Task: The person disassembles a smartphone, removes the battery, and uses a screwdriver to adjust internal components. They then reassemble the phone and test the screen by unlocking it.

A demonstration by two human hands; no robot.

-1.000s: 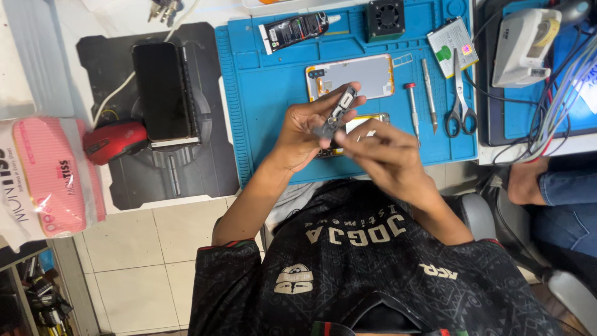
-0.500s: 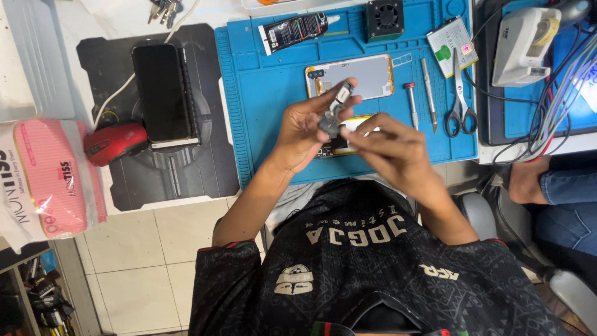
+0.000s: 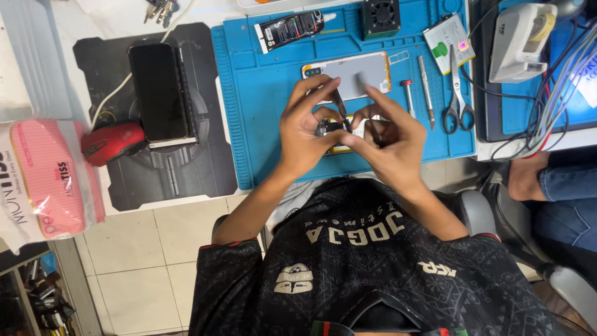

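Left hand [image 3: 305,127] fingers pinching small dark part [image 3: 328,128] above blue mat [image 3: 261,118], near mat's front edge. Right hand [image 3: 388,140] fingers pressed on same part, thin tool [image 3: 339,104] sticking up between hands. Risk: part slipping from pinch, dropping off desk [image 3: 186,202] front edge to tiled floor [image 3: 143,261]; tool tip jabbing opened phone [image 3: 357,74] behind. Screwdrivers [image 3: 416,93], scissors [image 3: 457,93] toward mat's right edge. Black phone [image 3: 158,90], red mouse [image 3: 112,142] left. Cables crowd right corner.

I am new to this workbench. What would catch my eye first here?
First, the left hand and right hand pinching a small dark part over the blue mat. Then the red mouse on the left, beside a dark phone.
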